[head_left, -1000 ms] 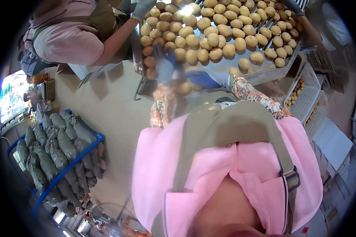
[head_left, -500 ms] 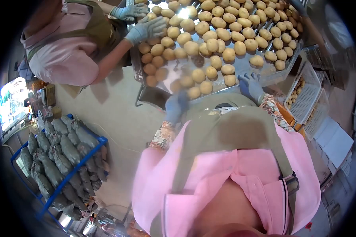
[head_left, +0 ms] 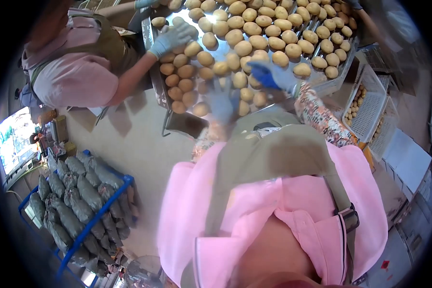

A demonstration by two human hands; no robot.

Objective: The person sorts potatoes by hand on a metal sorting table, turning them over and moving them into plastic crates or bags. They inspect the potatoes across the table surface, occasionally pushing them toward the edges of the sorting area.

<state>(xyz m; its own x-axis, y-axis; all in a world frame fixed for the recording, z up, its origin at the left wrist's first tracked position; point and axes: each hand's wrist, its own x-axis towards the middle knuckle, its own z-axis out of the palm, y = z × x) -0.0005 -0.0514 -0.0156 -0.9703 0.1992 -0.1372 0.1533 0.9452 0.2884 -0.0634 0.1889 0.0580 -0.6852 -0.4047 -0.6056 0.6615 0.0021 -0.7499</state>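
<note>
Many pale brown potatoes [head_left: 242, 48] lie over a metal sorting table [head_left: 314, 77]. My left hand [head_left: 224, 102], in a blue-grey glove, reaches over the near edge with its fingers spread among the potatoes; motion smears it a little. Over the near potatoes, my right hand [head_left: 276, 78] points leftward, its glove blue on the palm side. Its fingers are stretched out and slightly blurred, beside a few potatoes [head_left: 260, 98]. I see no potato gripped in either hand.
At the table's left a co-worker's gloved hand [head_left: 172, 39] rests on potatoes. White plastic crates [head_left: 367, 103] holding potatoes stand at the right. A blue-framed cart [head_left: 93, 211] with filled dark sacks [head_left: 65, 211] stands at lower left.
My left hand has moved from the table edge up onto the potatoes. My right hand has left the near edge and moved forward and left. Several near potatoes have shifted.
</note>
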